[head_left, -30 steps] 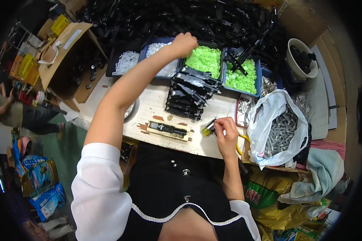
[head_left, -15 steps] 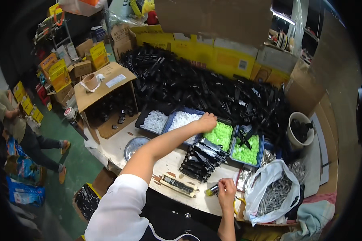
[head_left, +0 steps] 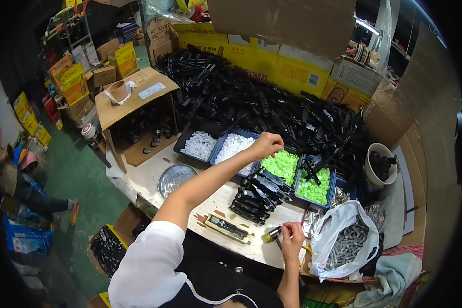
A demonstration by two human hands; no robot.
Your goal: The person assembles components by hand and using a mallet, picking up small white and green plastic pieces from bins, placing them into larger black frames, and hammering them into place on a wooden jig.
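Observation:
My left hand [head_left: 267,146] reaches over the upper edge of a blue bin of small bright green plastic pieces [head_left: 280,165]. Its fingertips are pinched together; whatever is between them is too small to make out. My right hand [head_left: 292,240] is closed at the bench's near edge, at a tool with a yellow-green and black handle [head_left: 272,234] that looks like a screwdriver. To its left, a long black part [head_left: 229,226] lies in a wooden holding block [head_left: 214,226]. Behind that, several black parts [head_left: 261,195] are stacked in a row.
A large heap of black parts [head_left: 272,110] fills the back. Bins of white pieces [head_left: 234,148] and more green pieces [head_left: 314,187] stand before it. A white bag of grey pieces [head_left: 321,254] sits right, a round dish [head_left: 175,178] left. Another person [head_left: 31,190] is at far left.
My left hand has risen slightly from the green pieces, fingertips pinched. My right hand and the tool have shifted a little. The view has tilted slightly.

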